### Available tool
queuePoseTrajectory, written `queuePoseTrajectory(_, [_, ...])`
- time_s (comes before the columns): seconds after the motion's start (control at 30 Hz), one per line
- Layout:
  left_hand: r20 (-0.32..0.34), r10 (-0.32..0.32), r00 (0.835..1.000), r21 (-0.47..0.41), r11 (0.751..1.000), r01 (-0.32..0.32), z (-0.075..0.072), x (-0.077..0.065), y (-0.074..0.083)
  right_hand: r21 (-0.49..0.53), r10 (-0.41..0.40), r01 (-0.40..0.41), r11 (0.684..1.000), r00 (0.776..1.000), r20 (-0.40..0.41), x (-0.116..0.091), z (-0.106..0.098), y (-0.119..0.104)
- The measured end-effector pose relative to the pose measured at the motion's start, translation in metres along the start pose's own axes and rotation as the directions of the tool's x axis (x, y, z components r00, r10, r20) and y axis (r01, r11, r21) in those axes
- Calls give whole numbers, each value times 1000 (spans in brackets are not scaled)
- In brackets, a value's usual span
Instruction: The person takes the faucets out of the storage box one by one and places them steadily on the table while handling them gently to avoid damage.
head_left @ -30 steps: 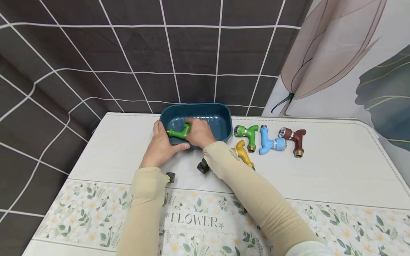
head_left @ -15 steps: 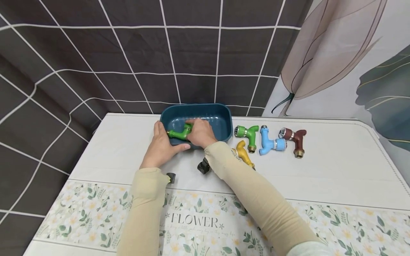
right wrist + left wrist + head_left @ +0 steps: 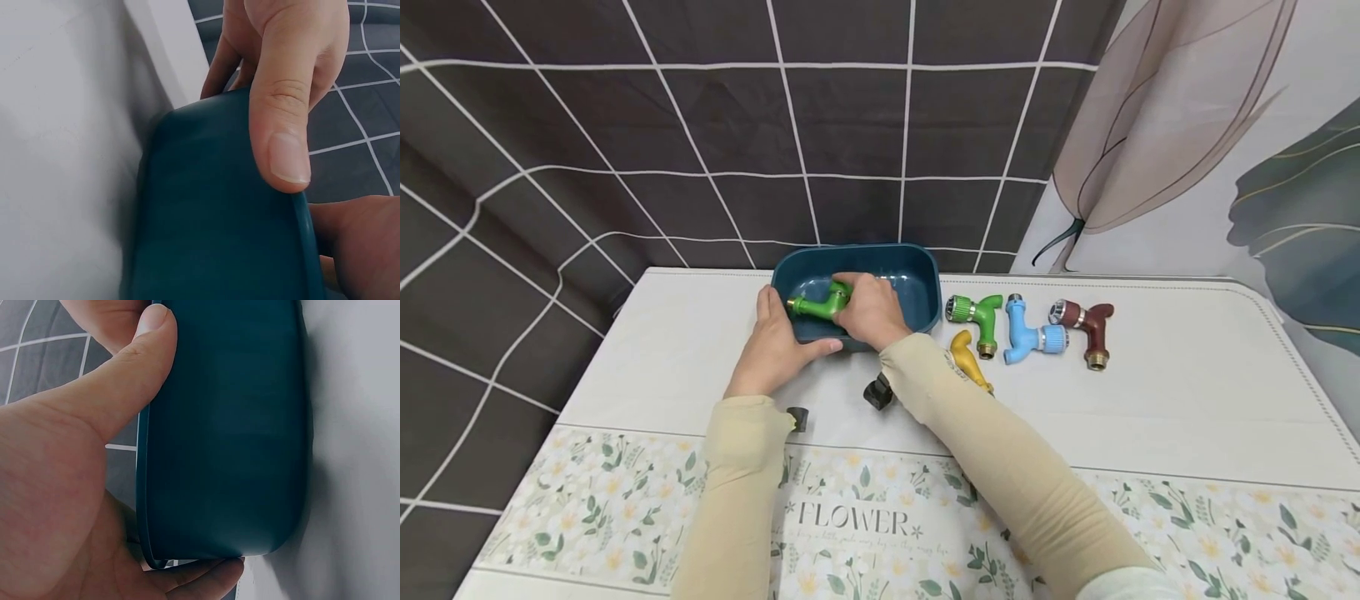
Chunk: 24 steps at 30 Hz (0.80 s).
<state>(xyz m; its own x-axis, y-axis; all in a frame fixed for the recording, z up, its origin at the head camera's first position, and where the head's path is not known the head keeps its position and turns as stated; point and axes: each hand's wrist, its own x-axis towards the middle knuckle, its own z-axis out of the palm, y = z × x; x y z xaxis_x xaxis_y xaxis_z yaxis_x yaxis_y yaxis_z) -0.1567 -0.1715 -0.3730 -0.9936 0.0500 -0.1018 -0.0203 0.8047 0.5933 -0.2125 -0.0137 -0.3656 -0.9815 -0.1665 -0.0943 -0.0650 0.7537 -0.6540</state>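
A dark blue plastic basin (image 3: 917, 287) stands at the back of the table. My left hand (image 3: 769, 350) holds its front left corner, the thumb along the front wall and the fingers on the left side. Inside the basin, my right hand (image 3: 872, 310) grips a green tap (image 3: 820, 308). The tap's brass end points left, and my fingers cover its right part. In the left wrist view, the thumb presses the basin's outer wall (image 3: 231, 437). The right wrist view shows only part of my right hand (image 3: 365, 240) behind the rim; the tap is hidden there.
Right of the basin lie another green tap (image 3: 977, 318), a light blue tap (image 3: 1028, 333) and a dark red tap (image 3: 1090, 329). A yellow tap (image 3: 967, 357) is partly covered by my right sleeve. Black pieces (image 3: 877, 392) sit near my wrists. A tile-patterned cloth (image 3: 850, 117) hangs behind.
The green tap's brass end has shifted slightly toward the back of the basin. Both hands and the basin stay nearly in place; the head view has moved a little.
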Motion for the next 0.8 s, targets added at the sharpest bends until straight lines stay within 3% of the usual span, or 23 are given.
queuePoseTrajectory(0.47, [-3, 17, 1000, 6, 1000, -17, 0, 0, 0, 9, -130, 130, 991, 990, -51, -12, -20, 2])
queuePoseTrajectory(0.8, [-3, 6, 1000, 7, 1000, -6, 1, 0, 2, 18, -171, 172, 985, 983, -61, -23, -30, 2])
